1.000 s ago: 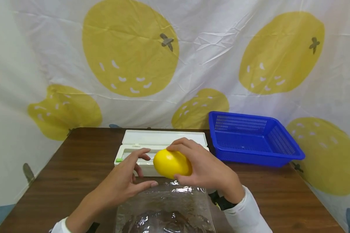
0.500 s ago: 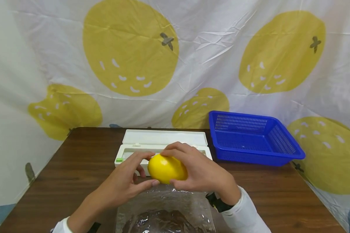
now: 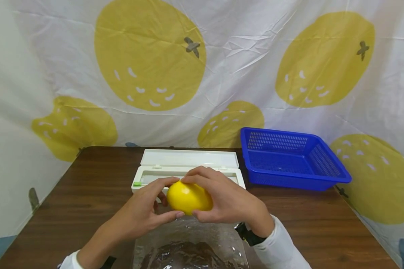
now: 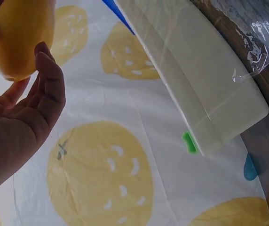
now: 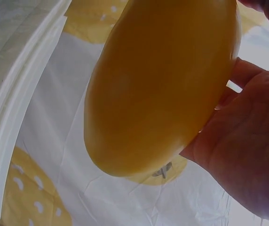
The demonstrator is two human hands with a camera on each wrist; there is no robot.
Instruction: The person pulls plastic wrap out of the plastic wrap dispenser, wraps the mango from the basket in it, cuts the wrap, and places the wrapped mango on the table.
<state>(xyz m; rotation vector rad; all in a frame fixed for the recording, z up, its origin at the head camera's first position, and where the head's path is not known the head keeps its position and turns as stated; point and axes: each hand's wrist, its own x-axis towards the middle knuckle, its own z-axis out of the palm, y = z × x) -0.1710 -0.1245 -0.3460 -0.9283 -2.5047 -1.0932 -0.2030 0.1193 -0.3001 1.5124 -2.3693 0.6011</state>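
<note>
Yellow fruit (image 3: 189, 198), 2-handed, near clear film (image 3: 222, 241).
L hand (image 3: 144, 211) & R hand (image 3: 226, 200) pinch it, fingers vs thumbs; best grip evenly, looks slick.

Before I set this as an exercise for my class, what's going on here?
A person holds up a yellow lemon in both hands. The right hand grips one end, while the left hand curves its fingers round the other. Clear cling film lies on the dark wooden table below, not wrapped round the lemon. Beyond it, a white cling film dispenser stands open, with a blue plastic basket to the right.
</note>
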